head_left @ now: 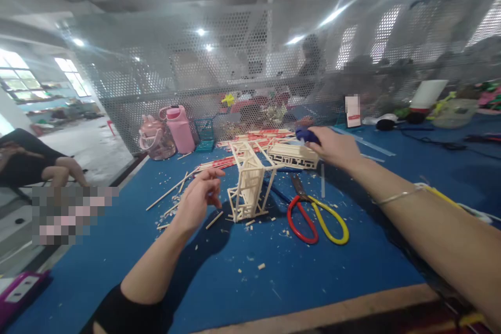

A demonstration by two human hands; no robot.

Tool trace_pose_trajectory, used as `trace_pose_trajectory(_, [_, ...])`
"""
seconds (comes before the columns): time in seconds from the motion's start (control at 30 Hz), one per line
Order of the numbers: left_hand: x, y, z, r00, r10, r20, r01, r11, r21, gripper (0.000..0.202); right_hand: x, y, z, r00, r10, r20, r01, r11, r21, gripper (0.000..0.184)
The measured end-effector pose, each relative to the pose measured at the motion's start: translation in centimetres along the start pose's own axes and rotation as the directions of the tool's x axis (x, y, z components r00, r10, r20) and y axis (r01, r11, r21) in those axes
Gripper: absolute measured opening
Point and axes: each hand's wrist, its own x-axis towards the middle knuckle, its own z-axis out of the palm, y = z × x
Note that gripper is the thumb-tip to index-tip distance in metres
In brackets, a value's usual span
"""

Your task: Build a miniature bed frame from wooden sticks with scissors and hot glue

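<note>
A small frame of thin wooden sticks (250, 182) stands upright on the blue table. To its left is my left hand (201, 195), its fingers loosely bent and apart, holding nothing and not touching the frame. Farther back, my right hand (334, 147) is closed around a dark blue glue gun (307, 136), mostly covered by the fingers. Just beneath it lies a second stick-built piece (293, 155). Scissors (309, 214) with one red and one yellow handle lie right of the upright frame.
Red-marked wooden sticks (262, 138) lie piled behind the frame. A pink bottle (180, 130), a clear pink jug (156, 138) and a teal rack (204, 135) stand at back left. Clear glue sticks (323, 180) and wood scraps lie about. Someone (35, 167) sits at left.
</note>
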Motion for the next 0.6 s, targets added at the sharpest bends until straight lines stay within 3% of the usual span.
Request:
trace_pose_trajectory(0.1, [0.1, -0.2, 0.2, 0.996, 0.066, -0.055, -0.066, 0.998, 0.013, 0.024, 0.7, -0.7, 1.2, 0.989, -0.031, 0.144, 0.052, 0.988, -0.143, 0.041])
trace_pose_trajectory(0.2, [0.1, -0.6, 0.5, 0.986, 0.162, -0.049, -0.159, 0.986, 0.049, 0.023, 1.3, -1.3, 1.5, 0.982, -0.043, 0.184, 0.070, 0.987, -0.142, 0.045])
trace_pose_trajectory(0.3, [0.0, -0.7, 0.6, 0.961, 0.271, -0.049, -0.267, 0.961, 0.076, 0.028, 2.0, -1.8, 0.8, 0.980, -0.029, 0.196, 0.058, 0.988, -0.145, 0.060])
trace_pose_trajectory(0.37, [-0.2, -0.7, 0.6, 0.920, 0.384, -0.078, -0.374, 0.919, 0.124, 0.026, 1.7, -2.6, -0.3, 0.997, -0.040, 0.073, 0.046, 0.995, -0.088, 0.061])
trace_pose_trajectory(0.43, [-0.9, -0.5, 0.5, 0.820, 0.562, -0.111, -0.518, 0.810, 0.273, 0.016, 0.2, -4.2, -1.9, 0.972, -0.084, -0.219, 0.099, 0.993, 0.057, 0.047])
trace_pose_trajectory(0.47, [-1.3, -0.3, 0.5, 0.742, 0.662, -0.103, -0.582, 0.714, 0.389, 0.010, -1.1, -5.3, -2.8, 0.910, -0.102, -0.401, 0.171, 0.975, 0.140, 0.039])
trace_pose_trajectory(0.53, [-2.4, 0.0, 0.6, 0.559, 0.829, 0.005, -0.667, 0.447, 0.596, 0.006, -4.3, -7.9, -4.5, 0.704, -0.203, -0.680, 0.441, 0.876, 0.194, 0.025])
trace_pose_trajectory(0.6, [-3.5, 0.1, 1.0, 0.408, 0.895, 0.179, -0.710, 0.188, 0.679, 0.018, -7.6, -10.4, -5.8, 0.488, -0.388, -0.782, 0.709, 0.699, 0.096, 0.014])
